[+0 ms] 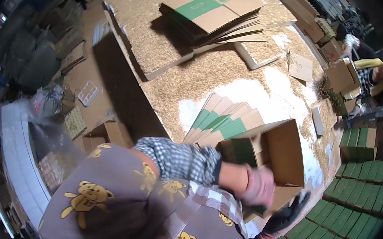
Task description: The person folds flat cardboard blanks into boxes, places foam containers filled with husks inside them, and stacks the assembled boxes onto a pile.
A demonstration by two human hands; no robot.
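An erected cardboard box (283, 151) with green printed bands lies with its open side towards the right. My left hand (258, 187), in a pink knit glove, is blurred in front of the box's lower opening; whether it grips a flap does not show. Lower down, my right hand (270, 237) is largely hidden by my clothing, with pink glove fabric visible near the wrist. A dark blurred shape (292, 212) extends from it beneath the box; I cannot tell whether this is the glove's palm or a held thing. Flattened cartons (225, 119) with green bands fan out behind the box.
A thick stack of flat green-banded cartons (214, 7) sits on the worn foam-topped table (181, 88). Rows of green boxes (354, 196) stand at lower right. A co-worker (367, 74) handles a carton at far right. An open box (108, 136) lies left of the table.
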